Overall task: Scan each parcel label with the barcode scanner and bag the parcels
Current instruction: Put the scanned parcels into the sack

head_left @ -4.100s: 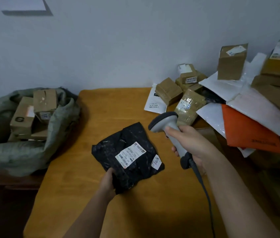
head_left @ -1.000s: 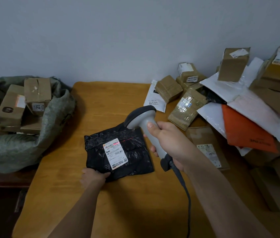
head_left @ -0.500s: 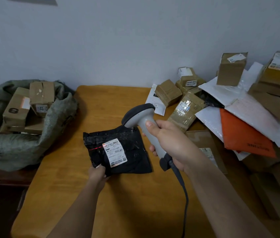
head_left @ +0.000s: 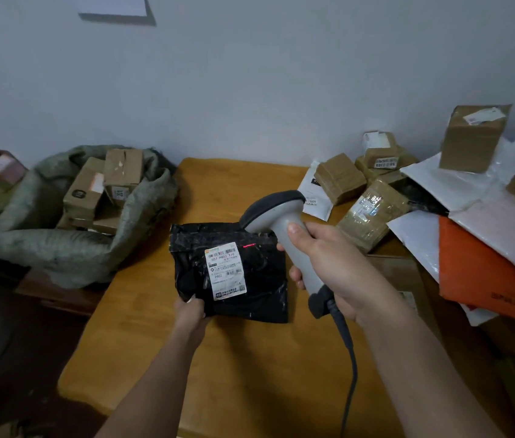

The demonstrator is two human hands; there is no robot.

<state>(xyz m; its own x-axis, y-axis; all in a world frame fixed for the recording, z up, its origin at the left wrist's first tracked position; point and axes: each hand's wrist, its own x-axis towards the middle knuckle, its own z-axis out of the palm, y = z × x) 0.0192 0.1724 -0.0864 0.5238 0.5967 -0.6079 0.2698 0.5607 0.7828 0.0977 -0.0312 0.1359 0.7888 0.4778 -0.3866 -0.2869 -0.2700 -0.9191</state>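
Left hand [head_left: 190, 314] pinches crinkled black polybag parcel [head_left: 234, 273]; right hand [head_left: 333, 273] grips grey plastic scanner [head_left: 284, 229].

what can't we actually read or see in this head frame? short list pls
- Label on the black parcel: small print under the barcode is too small to read.
- Barcode scanner: trigger is hidden by the right hand; its window faces away.
- Left hand: fingers are tucked under the parcel.
- Green sack: lower boxes are covered by its folds.
- Orange mailer: cut off by the right edge.
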